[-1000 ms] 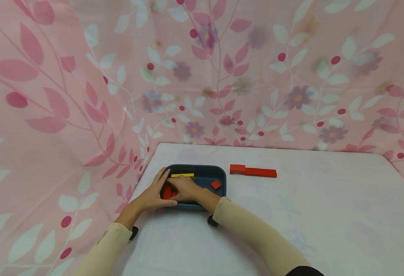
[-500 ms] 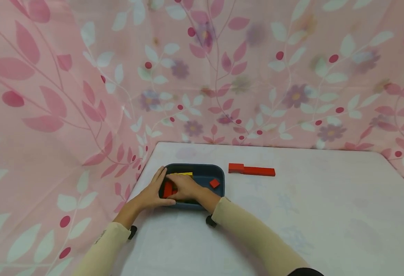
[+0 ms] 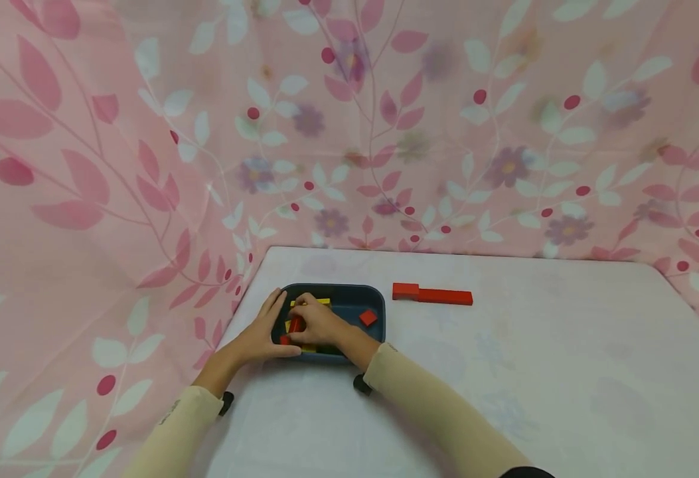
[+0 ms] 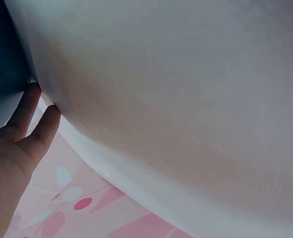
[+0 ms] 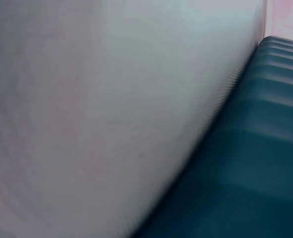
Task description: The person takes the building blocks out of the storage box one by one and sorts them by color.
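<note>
A dark blue rectangular box point(image 3: 355, 287) stands at the table's left side in the head view. My left hand point(image 3: 259, 338) spreads around its left end, thumb along the near rim; in the left wrist view two straight fingers point(image 4: 43, 126) lie against the box. Inside, my right hand point(image 3: 320, 324) pinches a red block point(image 3: 296, 323) between thumb and fingers. Several yellow blocks lie around it, one yellow block point(image 3: 324, 302) along the far wall. Another red piece point(image 3: 285, 340) shows near the left thumb. The right wrist view catches only the box's ribbed outer wall point(image 5: 256, 148).
A small red block point(image 3: 368, 318) lies in the right part of the box. Right of the box, on the white-covered table point(image 3: 540, 358), a short red block point(image 3: 405, 291) meets a long red bar point(image 3: 446, 297). A pink floral curtain point(image 3: 379, 133) stands behind.
My right hand has lifted slightly and now pinches a red block that stands more tilted, uncovering yellow blocks beneath. The left hand keeps its place; the whole head view has shifted slightly.
</note>
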